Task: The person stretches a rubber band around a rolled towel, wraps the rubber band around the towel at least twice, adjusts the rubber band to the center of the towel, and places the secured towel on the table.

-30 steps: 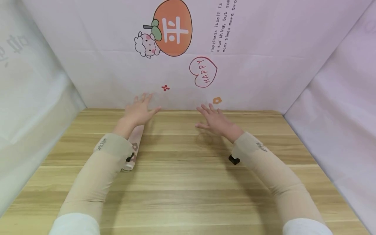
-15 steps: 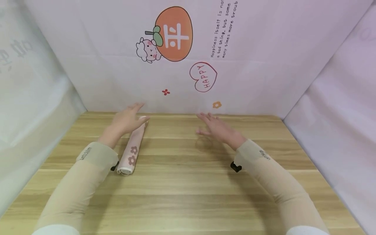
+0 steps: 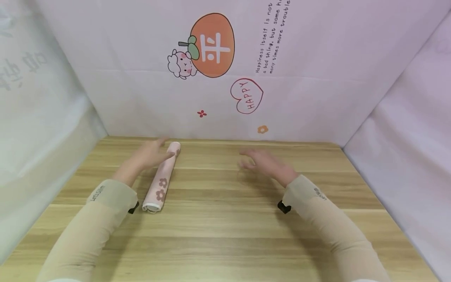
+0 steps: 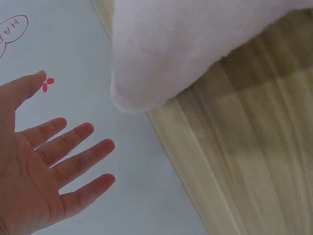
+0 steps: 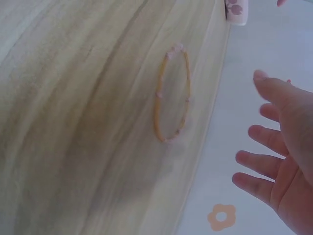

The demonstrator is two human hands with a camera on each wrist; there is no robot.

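Observation:
A rolled pink towel point(image 3: 163, 178) with brownish flower prints lies lengthwise at the left of the table. My left hand point(image 3: 146, 153) is beside its far end, fingers spread, and the thumb overlaps the roll in the head view. In the left wrist view that hand point(image 4: 44, 171) holds nothing, and the towel point(image 4: 166, 49) fills the top as a pale fuzzy shape. My right hand point(image 3: 266, 162) hovers toward the back right, slightly blurred, its fingers point(image 5: 264, 139) extended and free. Below it a thin amber loop with small pinkish beads, like a bracelet point(image 5: 157, 115), lies on the table.
The wood-grain table point(image 3: 211, 243) ends at a white backdrop point(image 3: 310, 98) printed with an orange fruit, a heart and small flowers. White cloth walls point(image 3: 405, 149) close in both sides. A black wrist device point(image 3: 284, 206) shows beneath the right sleeve.
My left hand has drawn left and back from over the towel, so more of the roll shows. The right hand has come slightly nearer. The head view has tilted up a little.

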